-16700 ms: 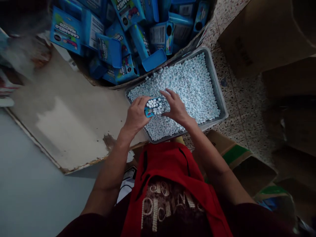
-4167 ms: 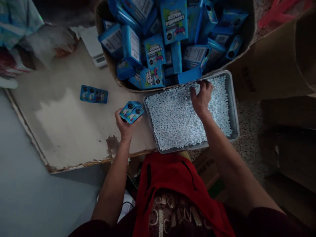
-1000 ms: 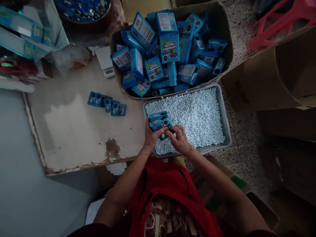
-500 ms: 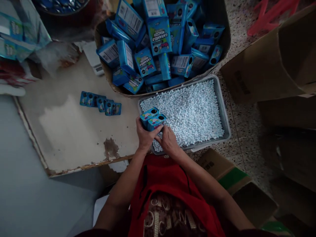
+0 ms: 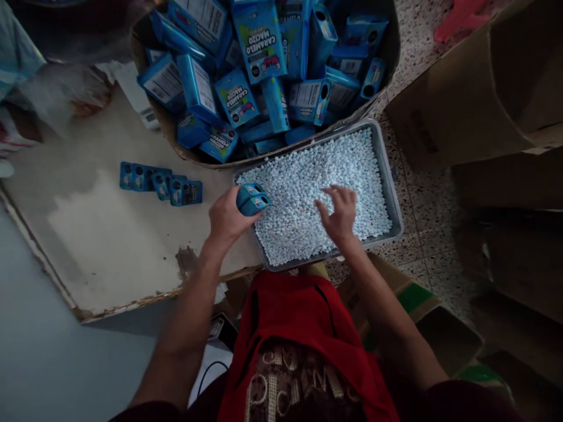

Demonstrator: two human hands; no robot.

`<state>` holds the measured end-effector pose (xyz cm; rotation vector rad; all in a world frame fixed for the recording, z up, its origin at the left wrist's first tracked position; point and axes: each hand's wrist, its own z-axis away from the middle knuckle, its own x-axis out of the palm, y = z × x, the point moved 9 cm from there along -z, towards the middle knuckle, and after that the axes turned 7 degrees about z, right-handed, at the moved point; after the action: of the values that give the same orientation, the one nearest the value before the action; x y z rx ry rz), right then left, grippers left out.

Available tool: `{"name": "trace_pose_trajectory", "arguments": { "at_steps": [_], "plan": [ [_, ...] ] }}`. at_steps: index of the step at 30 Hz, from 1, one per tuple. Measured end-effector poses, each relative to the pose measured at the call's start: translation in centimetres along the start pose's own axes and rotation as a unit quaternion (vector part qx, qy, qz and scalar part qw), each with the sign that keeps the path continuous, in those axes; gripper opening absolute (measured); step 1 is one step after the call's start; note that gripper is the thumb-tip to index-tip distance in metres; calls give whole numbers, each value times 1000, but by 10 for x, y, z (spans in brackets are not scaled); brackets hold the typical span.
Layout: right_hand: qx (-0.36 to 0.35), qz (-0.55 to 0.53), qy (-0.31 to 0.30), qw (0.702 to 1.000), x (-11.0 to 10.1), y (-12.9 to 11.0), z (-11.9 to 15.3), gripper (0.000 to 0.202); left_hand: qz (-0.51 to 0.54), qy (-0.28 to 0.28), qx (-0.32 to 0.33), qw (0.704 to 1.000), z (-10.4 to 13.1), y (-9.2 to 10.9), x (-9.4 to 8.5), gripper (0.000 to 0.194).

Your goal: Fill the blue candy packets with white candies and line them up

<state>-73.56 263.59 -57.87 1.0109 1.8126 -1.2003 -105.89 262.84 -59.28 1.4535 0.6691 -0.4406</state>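
Observation:
In the head view my left hand grips two small blue candy boxes side by side, tilted at the left rim of a plastic tray. My right hand is apart from them, fingers spread, above the small pale-blue and white candies that fill the tray. Whether it touches the candies I cannot tell. To the left, a row of several small blue boxes stands on the table.
A large cardboard box heaped with bigger blue candy packs stands behind the tray. The pale worn table lies left. Open cardboard cartons and a speckled tile floor are at the right.
My right hand has let go of the boxes and moved right over the candies, its fingers opening. My left hand has shifted left, still holding the two boxes, now tilted. The camera view has shifted.

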Motion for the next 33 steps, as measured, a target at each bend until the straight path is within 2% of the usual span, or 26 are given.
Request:
{"name": "trace_pose_trajectory", "arguments": {
  "at_steps": [1,2,4,6,8,10,14,17,19,22,25,27,29,31,33],
  "plan": [
    [23,11,17,1000,-4,29,-12,49,-35,-49,17,998,-7,-1,6,67],
    [35,25,6,999,0,54,-23,57,-66,-99,27,993,-12,-3,15,64],
    [41,49,-57,996,23,87,-42,68,-116,-193,30,974,-17,-3,35,59],
    [36,59,-115,991,51,97,-55,72,-145,-260,17,954,-16,-1,56,59],
    [28,45,-129,990,71,88,-61,70,-142,-284,3,948,-17,4,74,61],
    [14,5,-115,993,79,68,-63,66,-107,-261,-3,959,-22,13,87,62],
    [27,-136,-55,989,77,39,-60,61,-51,-201,2,978,-36,31,112,73],
    [90,-281,-25,955,76,42,-57,62,-30,-173,9,984,-43,43,130,77],
    [156,-382,-21,911,82,51,-54,65,13,-143,12,990,-42,47,134,78],
    [231,-500,-34,834,90,51,-49,69,120,-71,20,990,-28,44,128,88],
    [246,-574,-44,780,84,29,-49,65,153,-9,43,987,-5,36,115,98],
    [267,-619,-44,737,77,11,-48,61,144,5,40,989,9,30,110,95],
    [289,-655,-48,697,70,-7,-45,55,165,-6,13,986,17,24,109,92],
    [294,-665,-48,685,60,-21,-45,49,197,-26,-18,980,20,22,109,89],
    [277,-655,-37,702,48,-29,-46,48,203,-31,-37,978,20,25,105,84]
  ]
}}
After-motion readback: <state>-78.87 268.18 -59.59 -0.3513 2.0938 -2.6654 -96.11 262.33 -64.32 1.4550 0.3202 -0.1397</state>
